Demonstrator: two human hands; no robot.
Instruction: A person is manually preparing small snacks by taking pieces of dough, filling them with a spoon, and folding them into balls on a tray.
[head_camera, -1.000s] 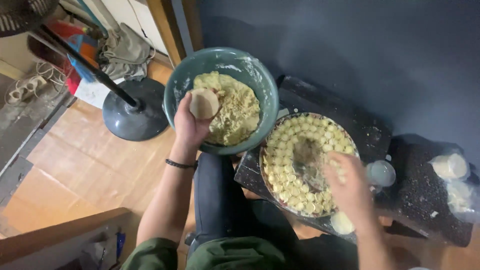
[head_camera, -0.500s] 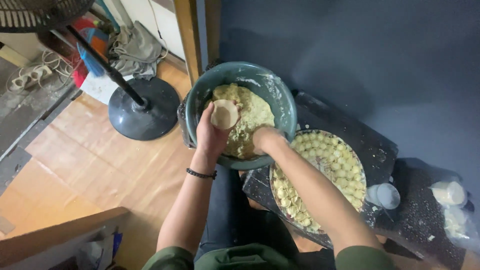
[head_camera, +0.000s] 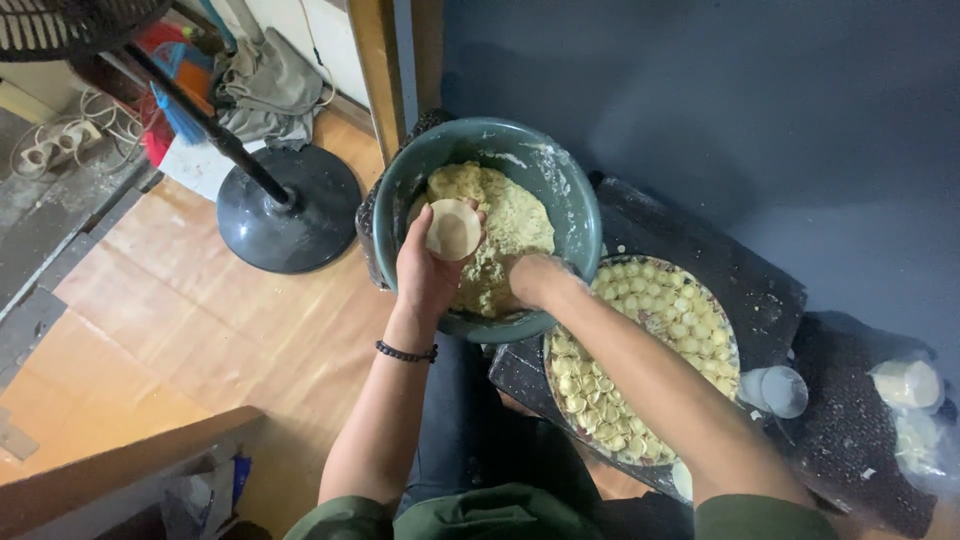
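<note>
- Dough wrapper: thin, pale, round disc, smooth and slightly cupped, lying in your left hand over the bowl.
- Left hand: palm up, fingers curled loosely under the disc, cradling it; a dark beaded bracelet circles the wrist.
- Right hand: reached down into the filling, forearm slanting across the tray; fingers are buried in the mix, so you cannot tell whether they are spread or pinched.
- Filling: yellowish, crumbly, coarse mound.
- Bowl: round, teal, rim dusted with flour.
- Tray: round, packed with small pale folded dumplings in tight rings, just beside the bowl on the dark worktop.
</note>
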